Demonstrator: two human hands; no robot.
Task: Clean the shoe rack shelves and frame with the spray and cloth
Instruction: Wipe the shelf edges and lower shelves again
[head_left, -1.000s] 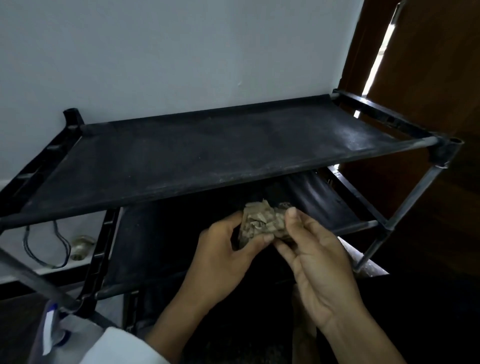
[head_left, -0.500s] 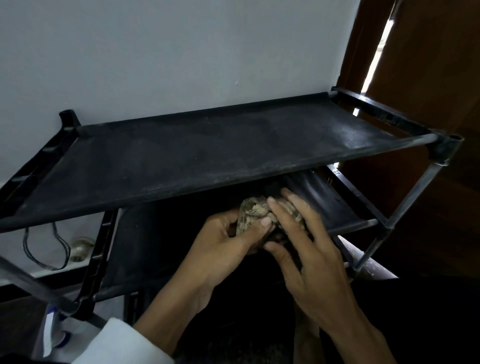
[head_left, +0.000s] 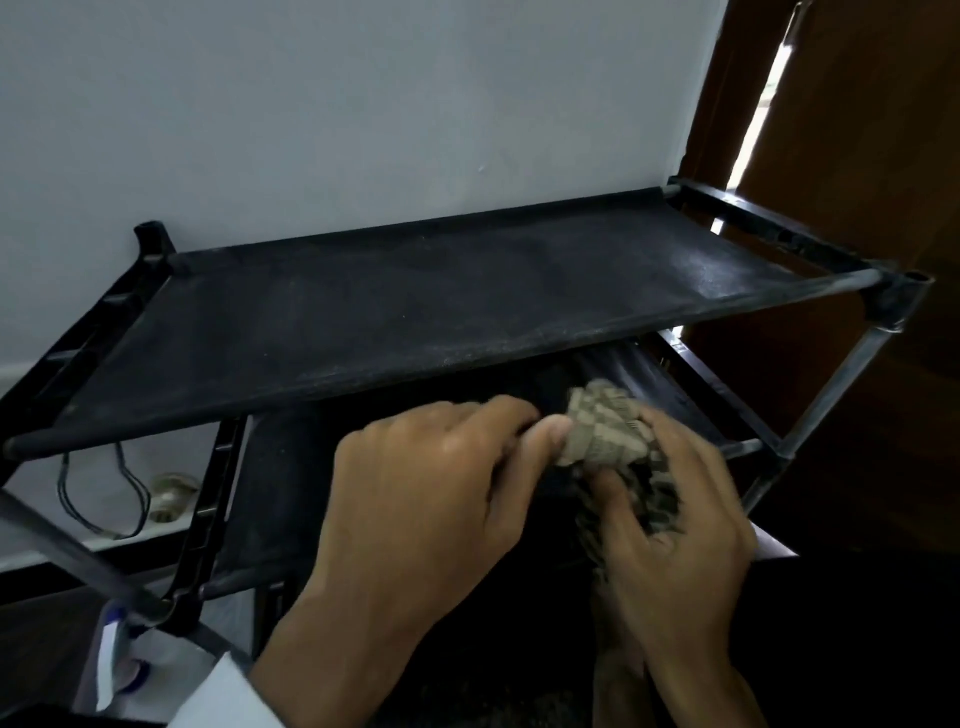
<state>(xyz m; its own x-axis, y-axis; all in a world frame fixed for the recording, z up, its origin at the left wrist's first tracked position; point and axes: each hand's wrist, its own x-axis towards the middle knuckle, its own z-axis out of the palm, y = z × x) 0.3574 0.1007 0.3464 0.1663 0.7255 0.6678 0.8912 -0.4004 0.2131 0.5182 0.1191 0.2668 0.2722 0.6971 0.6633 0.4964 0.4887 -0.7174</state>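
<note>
White wall behind black shoe rack. Both hands bunch cloth under dusty top shelf. Left hand pinches edge; right hand fingers curl round it. Soft, light; grab anywhere.

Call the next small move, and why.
Probably wad the cloth into the right hand and lay it on the top shelf: the left hand also pinches it, just below that shelf's front edge, and the fabric shows pale dust.
</note>
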